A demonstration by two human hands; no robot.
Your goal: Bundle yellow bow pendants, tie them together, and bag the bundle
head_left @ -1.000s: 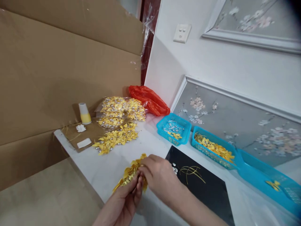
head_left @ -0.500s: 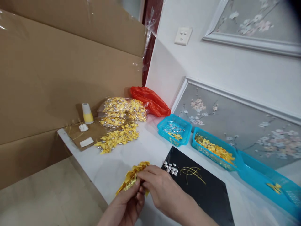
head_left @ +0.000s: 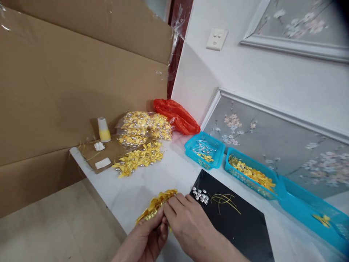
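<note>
A strand of yellow petal-like flowers (head_left: pixel 154 205) with a gold stem side is held between my two hands, low in the middle of the view. My left hand (head_left: pixel 149 233) grips it from below, thumb laid along the gold part. My right hand (head_left: pixel 185 218) is closed at the strand's upper right end, its fingertips bent in close to the left thumb. What the right fingertips pinch is hidden. Just right of them, silver beads (head_left: pixel 200 195) and thin gold wires (head_left: pixel 225 202) lie on a black board (head_left: pixel 240 233).
Turquoise baskets (head_left: pixel 205 151) line the wall, one holding yellow flowers (head_left: pixel 253 174). Bagged flower strands (head_left: pixel 136 125), a loose strand (head_left: pixel 140 158) and a red plastic bag (head_left: pixel 177 116) are at the back. A thread cone (head_left: pixel 104 130) stands on brown card (head_left: pixel 91 154) near the cardboard wall (head_left: pixel 81 83).
My right hand has turned and its fingers have curled further over the strand's end. The left hand keeps its grip. The whole view has shifted slightly.
</note>
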